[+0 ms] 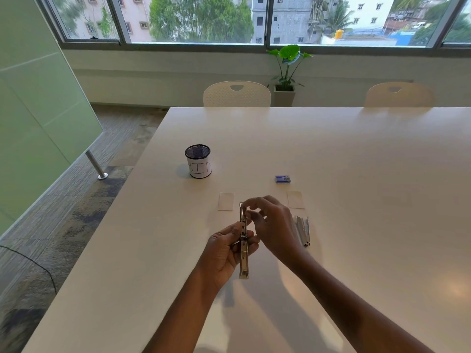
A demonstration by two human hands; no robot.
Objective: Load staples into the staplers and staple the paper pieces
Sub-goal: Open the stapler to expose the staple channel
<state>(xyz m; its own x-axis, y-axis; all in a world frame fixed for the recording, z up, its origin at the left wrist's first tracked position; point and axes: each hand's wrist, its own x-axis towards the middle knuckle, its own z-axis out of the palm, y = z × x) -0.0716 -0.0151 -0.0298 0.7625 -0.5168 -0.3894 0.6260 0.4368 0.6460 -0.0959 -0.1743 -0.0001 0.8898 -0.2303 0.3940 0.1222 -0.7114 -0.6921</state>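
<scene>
My left hand (pixel 225 250) grips a metal stapler (pixel 244 253) that is swung fully open, held lengthwise above the white table (pixel 356 154). My right hand (pixel 272 225) pinches at the far half of that stapler with thumb and fingertips; what lies between them is too small to tell. A second metal stapler (pixel 303 230) lies on the table just right of my right hand. Two small white paper pieces (pixel 225 201) (pixel 295 199) rest beyond the hands. A small blue staple box (pixel 283 179) sits farther back.
A black mesh cup with a white label (pixel 198 161) stands at the back left of the table. Two white chairs (pixel 237 94) (pixel 398 95) face the far edge. The table's left edge drops to carpet beside a green glass partition (pixel 38 110).
</scene>
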